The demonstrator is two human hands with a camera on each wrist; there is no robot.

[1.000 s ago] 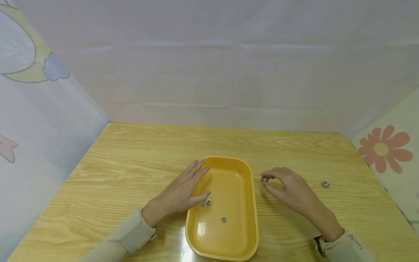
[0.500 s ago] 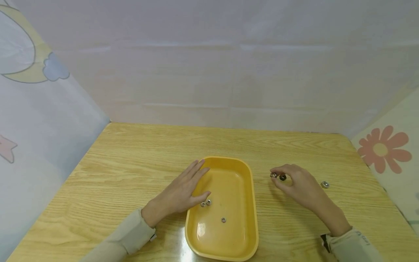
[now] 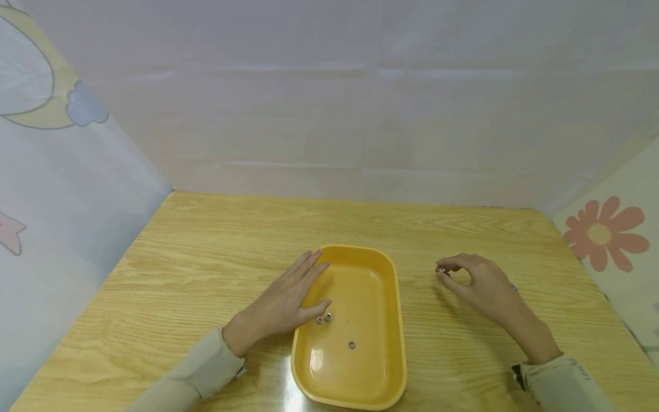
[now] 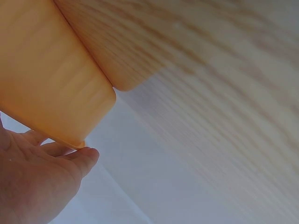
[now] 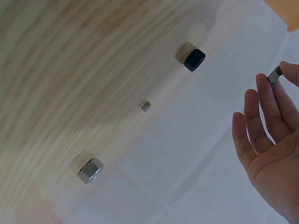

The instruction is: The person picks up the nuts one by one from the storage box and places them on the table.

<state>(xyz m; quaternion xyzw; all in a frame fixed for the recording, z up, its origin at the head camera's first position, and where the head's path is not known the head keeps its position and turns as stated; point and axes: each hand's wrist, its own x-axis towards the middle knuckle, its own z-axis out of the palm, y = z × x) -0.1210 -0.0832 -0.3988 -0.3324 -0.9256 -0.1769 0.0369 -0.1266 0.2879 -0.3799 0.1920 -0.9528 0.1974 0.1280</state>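
Observation:
My right hand (image 3: 476, 286) pinches a silver hex nut (image 5: 274, 75) between thumb and fingertips, raised over the table to the right of the yellow tray (image 3: 401, 343). A black nut (image 5: 195, 59) sits on the table, mostly hidden behind the held nut in the head view. My left hand (image 3: 283, 303) lies across the tray's left rim with its fingers extended; in the left wrist view the fingertips (image 4: 88, 156) touch that rim. Inside the tray are three small silver nuts, two side by side near the left thumb and a single nut (image 3: 352, 345) nearer the front.
On the table in the right wrist view also stand a tiny silver nut (image 5: 145, 106) and a larger silver nut (image 5: 91, 170). The wooden table (image 3: 206, 257) meets a pale cloth wall (image 3: 329, 131) at the back, with printed side walls left and right.
My right hand has moved right and slightly back, away from the tray, carrying the pinched nut toward the black one. The left hand and tray have stayed put.

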